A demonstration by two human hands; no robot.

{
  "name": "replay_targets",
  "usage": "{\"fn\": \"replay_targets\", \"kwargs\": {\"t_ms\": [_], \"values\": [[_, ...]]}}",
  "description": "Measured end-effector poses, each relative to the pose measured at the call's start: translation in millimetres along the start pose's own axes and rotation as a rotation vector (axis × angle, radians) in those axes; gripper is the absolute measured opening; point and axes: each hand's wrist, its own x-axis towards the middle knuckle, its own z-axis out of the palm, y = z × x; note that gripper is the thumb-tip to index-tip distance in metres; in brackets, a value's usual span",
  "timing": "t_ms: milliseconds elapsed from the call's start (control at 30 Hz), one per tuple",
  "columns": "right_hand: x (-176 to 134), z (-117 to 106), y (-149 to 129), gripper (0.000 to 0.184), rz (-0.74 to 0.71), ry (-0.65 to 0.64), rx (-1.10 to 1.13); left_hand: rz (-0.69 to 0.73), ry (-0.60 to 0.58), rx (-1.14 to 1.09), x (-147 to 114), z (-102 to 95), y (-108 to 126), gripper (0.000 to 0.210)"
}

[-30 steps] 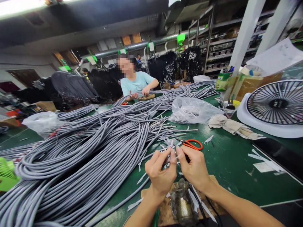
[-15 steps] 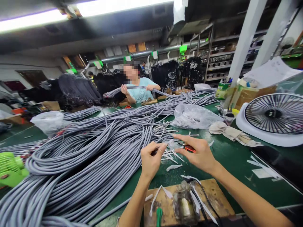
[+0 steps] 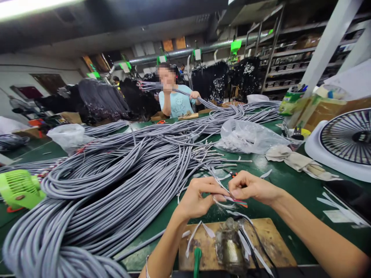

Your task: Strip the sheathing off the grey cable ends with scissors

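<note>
My left hand (image 3: 198, 197) pinches the end of a cable in front of me. Thin coloured wires (image 3: 240, 202), red, green and orange among them, stick out to the right from between my fingers. Closed on the same cable end, my right hand (image 3: 252, 189) meets the left fingertips. Pale fibres (image 3: 224, 204) hang loose beneath the left fingers. Just behind my right hand lies a tool with red and black handles (image 3: 232, 174), partly hidden. To the left, a big heap of grey cables (image 3: 124, 185) has its stripped ends pointing towards my hands.
Below my hands sits a wooden board (image 3: 203, 255) with a metal pot (image 3: 230, 247) and a green-handled tool (image 3: 197, 258). A white fan (image 3: 315, 143), a cloth (image 3: 290, 158) and a plastic bag (image 3: 246, 137) stand right. A co-worker (image 3: 178, 102) holds cables opposite; a green fan (image 3: 20, 187) is left.
My hands have come together and moved slightly down and right, now closed on a cable end with coloured wires showing. The co-worker has raised one hand with the cables. The view has shifted.
</note>
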Motion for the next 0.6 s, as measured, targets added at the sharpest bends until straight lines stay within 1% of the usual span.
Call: {"fn": "replay_targets", "kwargs": {"t_ms": [33, 100, 167, 233, 267, 300, 367, 400, 433, 467, 500, 533, 567, 600], "values": [[1, 3, 3, 0.037, -0.017, 0.066, 0.059, 0.001, 0.062, -0.021, 0, 2.7, -2, 0.015], [6, 12, 8, 0.038, -0.071, 0.256, 0.148, -0.017, 0.235, -0.018, 1, 9.0, -5, 0.016], [11, 21, 10, 0.039, -0.135, 0.470, 0.169, -0.063, 0.408, 0.035, 2, 16.2, -7, 0.018], [15, 31, 11, 0.039, -0.173, 0.619, 0.166, -0.119, 0.534, 0.083, 2, 23.0, -7, 0.020], [16, 35, 12, 0.037, -0.179, 0.650, 0.179, -0.142, 0.584, 0.098, 2, 25.9, -8, 0.021], [17, 39, 12, 0.036, -0.178, 0.652, 0.202, -0.154, 0.627, 0.115, 1, 28.3, -8, 0.021], [17, 45, 13, 0.033, -0.176, 0.625, 0.225, -0.142, 0.685, 0.181, 0, 31.6, -8, 0.019], [16, 47, 13, 0.031, -0.187, 0.622, 0.180, -0.115, 0.698, 0.242, -1, 32.5, -9, 0.017], [14, 48, 13, 0.029, -0.211, 0.635, 0.087, -0.077, 0.690, 0.313, -1, 32.8, -10, 0.016], [11, 47, 12, 0.026, -0.246, 0.662, -0.044, -0.034, 0.654, 0.379, -1, 32.7, -11, 0.015], [8, 45, 11, 0.022, -0.282, 0.693, -0.191, 0.011, 0.592, 0.426, -1, 32.1, -12, 0.016], [4, 41, 9, 0.019, -0.309, 0.721, -0.328, 0.050, 0.505, 0.441, 0, 31.0, -12, 0.018], [1, 36, 9, 0.017, -0.322, 0.748, -0.432, 0.072, 0.407, 0.420, 0, 29.3, -12, 0.019], [-1, 29, 8, 0.016, -0.321, 0.776, -0.490, 0.072, 0.317, 0.369, 1, 27.1, -12, 0.019]]}}
